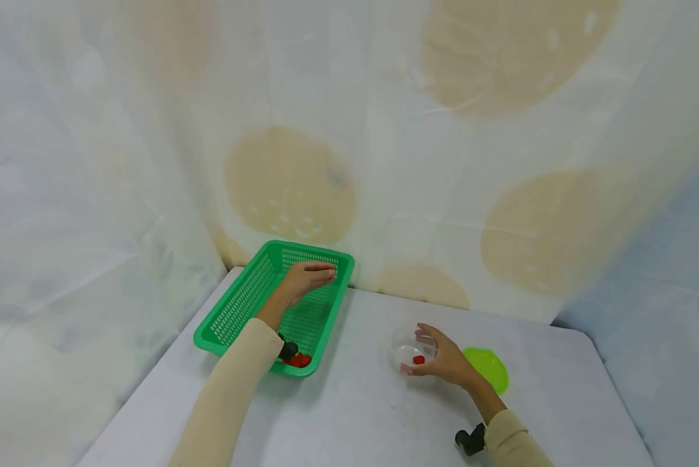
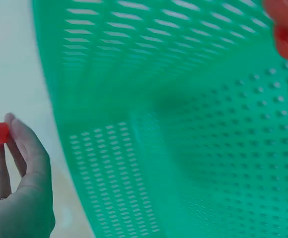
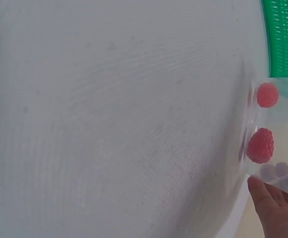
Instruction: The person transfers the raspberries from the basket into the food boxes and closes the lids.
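Note:
My left hand (image 1: 308, 282) is over the green plastic basket (image 1: 342, 305) in the head view. In the left wrist view its fingertips pinch a small raspberry (image 2: 2, 133) beside the basket's wall. More red berries (image 1: 299, 360) lie at the basket's near end, partly hidden by the sleeve. To the right, my right hand (image 1: 445, 358) grips a clear plastic container (image 1: 404, 350) by its side, thumb and fingers spread around it. Two raspberries (image 3: 260, 145) show in that container in the right wrist view. Whether the container touches the table cannot be told.
A lime-green lid (image 1: 489, 371) lies on the white table (image 1: 361, 415) behind the right wrist. Patterned curtains (image 1: 384, 162) enclose the table at the back and sides. Black wrist cameras (image 1: 471, 440) sit on both forearms.

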The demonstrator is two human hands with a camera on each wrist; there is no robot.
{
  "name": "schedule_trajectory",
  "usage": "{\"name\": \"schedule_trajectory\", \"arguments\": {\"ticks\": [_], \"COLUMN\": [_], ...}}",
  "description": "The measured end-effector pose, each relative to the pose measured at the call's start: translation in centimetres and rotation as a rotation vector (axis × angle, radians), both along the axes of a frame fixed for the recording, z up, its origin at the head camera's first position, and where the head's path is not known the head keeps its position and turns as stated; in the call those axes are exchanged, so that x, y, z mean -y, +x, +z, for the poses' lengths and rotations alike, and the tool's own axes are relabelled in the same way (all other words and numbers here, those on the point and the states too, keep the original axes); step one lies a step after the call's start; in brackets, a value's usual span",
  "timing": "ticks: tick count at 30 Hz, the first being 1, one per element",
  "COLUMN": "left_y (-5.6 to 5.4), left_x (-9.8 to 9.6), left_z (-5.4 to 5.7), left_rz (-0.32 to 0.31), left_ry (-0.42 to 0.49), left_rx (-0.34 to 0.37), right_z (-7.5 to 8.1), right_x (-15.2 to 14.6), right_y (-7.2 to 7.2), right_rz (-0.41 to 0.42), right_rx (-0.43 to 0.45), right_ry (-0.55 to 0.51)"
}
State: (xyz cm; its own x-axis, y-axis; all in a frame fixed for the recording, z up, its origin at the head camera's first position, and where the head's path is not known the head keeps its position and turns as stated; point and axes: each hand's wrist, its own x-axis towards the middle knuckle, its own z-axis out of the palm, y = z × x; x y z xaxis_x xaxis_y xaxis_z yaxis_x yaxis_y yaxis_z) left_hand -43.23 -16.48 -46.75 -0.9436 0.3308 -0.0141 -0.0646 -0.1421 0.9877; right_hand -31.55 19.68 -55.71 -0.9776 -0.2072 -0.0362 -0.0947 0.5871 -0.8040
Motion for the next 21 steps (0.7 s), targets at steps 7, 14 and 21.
{"name": "schedule_trajectory", "arguments": {"ticks": [7,14,21], "left_y": [0.3,2.1,4.6], "left_x": [-1.6,-4.4,-7.5], "left_z": [1.9,4.2,5.3], "left_rz": [0.015,-0.038,0.025], "left_ry": [-0.153,-0.257,-0.425], "left_rx": [-0.131,-0.342,-0.538], "right_z": [-0.4,-0.2,0.1], "right_x": [0.1,0.3,0.1], "right_y": [-0.8,-1.2,-1.7], "right_rz": [0.001,-0.010,-0.019], "right_rx": [0.018,0.007,-0.001], "right_ry": [-0.017,-0.014,0.022]}}
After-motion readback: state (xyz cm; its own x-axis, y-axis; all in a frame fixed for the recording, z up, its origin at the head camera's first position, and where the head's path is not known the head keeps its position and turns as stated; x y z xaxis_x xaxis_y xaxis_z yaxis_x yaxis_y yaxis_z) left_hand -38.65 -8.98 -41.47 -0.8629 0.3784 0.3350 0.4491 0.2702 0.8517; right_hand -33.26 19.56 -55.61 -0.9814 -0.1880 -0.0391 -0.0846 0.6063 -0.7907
